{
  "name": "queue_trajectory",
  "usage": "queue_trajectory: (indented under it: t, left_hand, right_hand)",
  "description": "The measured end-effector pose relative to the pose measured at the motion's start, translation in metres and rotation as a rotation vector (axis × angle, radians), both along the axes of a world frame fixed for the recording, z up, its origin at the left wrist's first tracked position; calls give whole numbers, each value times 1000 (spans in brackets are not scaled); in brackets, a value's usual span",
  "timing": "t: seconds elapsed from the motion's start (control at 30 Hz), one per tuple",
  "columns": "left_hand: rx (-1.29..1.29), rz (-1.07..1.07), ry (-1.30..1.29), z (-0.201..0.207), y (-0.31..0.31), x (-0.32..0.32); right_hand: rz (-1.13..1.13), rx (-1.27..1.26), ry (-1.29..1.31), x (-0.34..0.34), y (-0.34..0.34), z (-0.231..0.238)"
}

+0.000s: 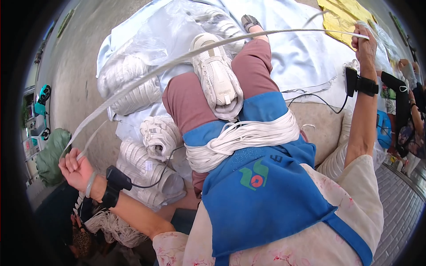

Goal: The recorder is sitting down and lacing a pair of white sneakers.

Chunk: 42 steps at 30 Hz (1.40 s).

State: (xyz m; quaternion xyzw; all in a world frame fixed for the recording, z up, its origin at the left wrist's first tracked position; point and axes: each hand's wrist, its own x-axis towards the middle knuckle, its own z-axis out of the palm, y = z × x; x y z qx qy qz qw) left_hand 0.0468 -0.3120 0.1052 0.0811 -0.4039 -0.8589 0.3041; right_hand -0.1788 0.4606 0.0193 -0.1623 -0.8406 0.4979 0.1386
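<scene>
A long white shoelace (177, 56) is drawn out in an arc between my two hands, above my lap. At far left, my left hand (77, 169) is closed on one end of it. Off at the upper right, my right hand (365, 44) pinches the other end. Between my knees a white sneaker (215, 75) stands with its heel toward me and its tongue showing; whether any lace is threaded in it I cannot tell. A thick bundle of white laces (248, 137) lies across my lap on the blue apron (266, 199).
Plastic-wrapped stacks of white shoes (128, 80) lie on a pale blue sheet (293, 53) ahead. More shoes (153, 164) sit left of my leg. A tangle of laces (117, 226) is at lower left. Yellow sheeting (341, 24) lies upper right, with people beyond at right.
</scene>
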Motion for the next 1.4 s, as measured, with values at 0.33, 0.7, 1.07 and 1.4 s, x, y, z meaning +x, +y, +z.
queue_trajectory:
  t: [0.33, 0.7, 1.07, 1.4]
  left_hand:
    - [-1610, -408, -116, -111, 303, -81]
    - [-1561, -567, -240, -136, 300, -63]
    - [-1596, -723, -58, -100, 302, -35]
    - [-1236, -909, -458, -105, 260, 15]
  right_hand:
    - [1030, -8, 269, 128, -285, -28]
    - [1121, -15, -529, 140, -204, -34]
    - [795, 33, -335, 92, -216, -42]
    - [719, 461, 51, 85, -252, -79]
